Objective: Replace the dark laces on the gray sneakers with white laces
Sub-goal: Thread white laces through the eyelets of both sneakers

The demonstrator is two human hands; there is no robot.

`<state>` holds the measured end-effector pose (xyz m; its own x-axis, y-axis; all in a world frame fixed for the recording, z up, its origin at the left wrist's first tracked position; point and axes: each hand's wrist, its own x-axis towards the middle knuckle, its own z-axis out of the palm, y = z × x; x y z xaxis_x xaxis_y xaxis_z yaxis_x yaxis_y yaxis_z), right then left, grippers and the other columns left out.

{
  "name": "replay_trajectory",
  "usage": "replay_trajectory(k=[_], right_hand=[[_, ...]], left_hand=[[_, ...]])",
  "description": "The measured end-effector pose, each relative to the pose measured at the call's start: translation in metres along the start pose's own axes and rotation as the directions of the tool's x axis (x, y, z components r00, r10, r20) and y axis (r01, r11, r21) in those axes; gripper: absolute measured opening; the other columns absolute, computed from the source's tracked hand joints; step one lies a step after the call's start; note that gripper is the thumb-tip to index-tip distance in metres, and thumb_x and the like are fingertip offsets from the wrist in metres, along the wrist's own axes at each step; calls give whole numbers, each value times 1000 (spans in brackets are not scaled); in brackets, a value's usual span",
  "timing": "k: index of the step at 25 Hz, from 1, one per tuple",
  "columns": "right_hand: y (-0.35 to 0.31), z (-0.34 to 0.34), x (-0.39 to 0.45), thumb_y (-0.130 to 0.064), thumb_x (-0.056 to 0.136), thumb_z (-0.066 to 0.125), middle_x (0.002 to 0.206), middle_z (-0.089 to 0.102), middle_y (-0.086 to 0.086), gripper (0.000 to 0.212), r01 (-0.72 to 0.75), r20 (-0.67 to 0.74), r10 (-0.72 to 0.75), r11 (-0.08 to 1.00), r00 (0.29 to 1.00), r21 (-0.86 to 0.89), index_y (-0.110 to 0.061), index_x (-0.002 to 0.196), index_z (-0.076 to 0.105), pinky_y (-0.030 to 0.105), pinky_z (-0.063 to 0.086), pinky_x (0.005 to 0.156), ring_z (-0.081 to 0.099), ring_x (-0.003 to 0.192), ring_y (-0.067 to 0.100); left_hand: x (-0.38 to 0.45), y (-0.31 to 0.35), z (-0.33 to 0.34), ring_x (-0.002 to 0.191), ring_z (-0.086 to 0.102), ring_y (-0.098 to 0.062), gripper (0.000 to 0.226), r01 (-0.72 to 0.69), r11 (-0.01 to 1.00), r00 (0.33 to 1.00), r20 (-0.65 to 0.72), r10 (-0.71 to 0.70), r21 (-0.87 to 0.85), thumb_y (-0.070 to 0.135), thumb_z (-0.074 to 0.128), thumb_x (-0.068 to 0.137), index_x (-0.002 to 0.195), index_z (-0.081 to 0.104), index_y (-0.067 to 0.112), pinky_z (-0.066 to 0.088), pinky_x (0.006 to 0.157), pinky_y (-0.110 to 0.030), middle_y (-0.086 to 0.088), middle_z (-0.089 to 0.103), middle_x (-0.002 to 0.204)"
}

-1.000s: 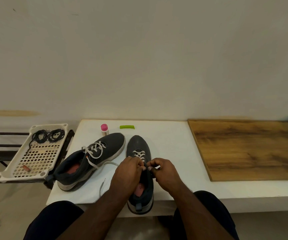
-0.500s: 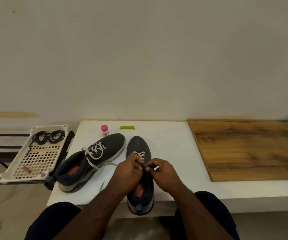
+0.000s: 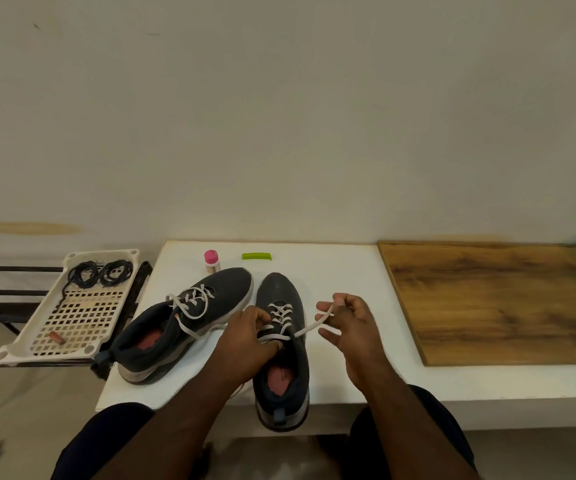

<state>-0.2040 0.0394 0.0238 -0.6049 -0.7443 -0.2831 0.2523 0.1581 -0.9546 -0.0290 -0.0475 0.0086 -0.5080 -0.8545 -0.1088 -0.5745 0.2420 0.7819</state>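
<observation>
At the near edge of the white worktop [image 3: 331, 271], the right-hand gray sneaker [image 3: 281, 344] is set with its heel overhanging the edge, and a white lace [image 3: 309, 329] is drawn from its eyelets out to the right. The free end of that lace is pinched in the grip of the right hand [image 3: 347, 323], whose fingers are curled around it just beside the shoe. The left hand [image 3: 250, 336] is laid on the sneaker's left side, its fingers bent onto the lace rows at the tongue; whether anything is held there cannot be told. The other gray sneaker [image 3: 182, 322], already threaded in white, is lying tilted to the left. In the perforated cream tray [image 3: 37, 344] on the rack, two coiled dark laces [image 3: 101, 273] are kept at the far end
</observation>
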Motion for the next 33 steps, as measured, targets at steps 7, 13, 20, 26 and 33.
replay_trajectory(k=[7, 13, 20, 26, 33], right_hand=[[16, 13, -4, -20, 98, 58, 80, 73, 2, 19, 170, 59, -160, 903, 985, -394, -17, 85, 72, 37, 58, 69, 69, 77, 20], [28, 11, -1, -57, 90, 60, 72, 71, 7, 51, 13, 34, 13, 749, 999, -663, -8, 76, 69, 41, 57, 71, 68, 70, 24], [42, 16, 16, -27, 94, 63, 74, 66, 8, 22, -47, -192, -31, 919, 981, -392, -11, 80, 64, 44, 57, 69, 61, 68, 22], [30, 6, 11, -36, 98, 57, 76, 56, 8, 28, -336, -195, 300, 923, 934, -186, -9, 91, 61, 26, 39, 50, 46, 57, 15], [52, 13, 21, -25, 98, 57, 77, 66, 13, 25, -185, -175, 119, 884, 977, -429, -3, 87, 63, 29, 45, 55, 57, 58, 17]], left_hand=[[-3, -8, -17, 85, 59, -3, 40, 175, 983, 977, 129, -167, -52, 38, 76, 84, 112, 52, 22, 41, 62, -17, 5, 63, 96], [0, -13, -16, 74, 57, -10, 39, 205, 979, 974, 98, -205, 6, 44, 78, 80, 97, 57, 16, 45, 65, -27, 0, 65, 86], [-1, -14, -17, 77, 60, -9, 35, 146, 983, 977, 137, -161, 111, 48, 73, 83, 92, 63, 16, 49, 71, -28, -2, 68, 90], [-2, -15, -14, 95, 55, -8, 40, 173, 985, 976, 131, -172, 5, 43, 76, 82, 107, 58, 19, 43, 74, -21, 4, 56, 110], [0, -21, -14, 67, 51, -7, 28, 118, 990, 972, 196, -131, 75, 39, 64, 93, 79, 53, 18, 42, 63, -27, 3, 57, 73]])
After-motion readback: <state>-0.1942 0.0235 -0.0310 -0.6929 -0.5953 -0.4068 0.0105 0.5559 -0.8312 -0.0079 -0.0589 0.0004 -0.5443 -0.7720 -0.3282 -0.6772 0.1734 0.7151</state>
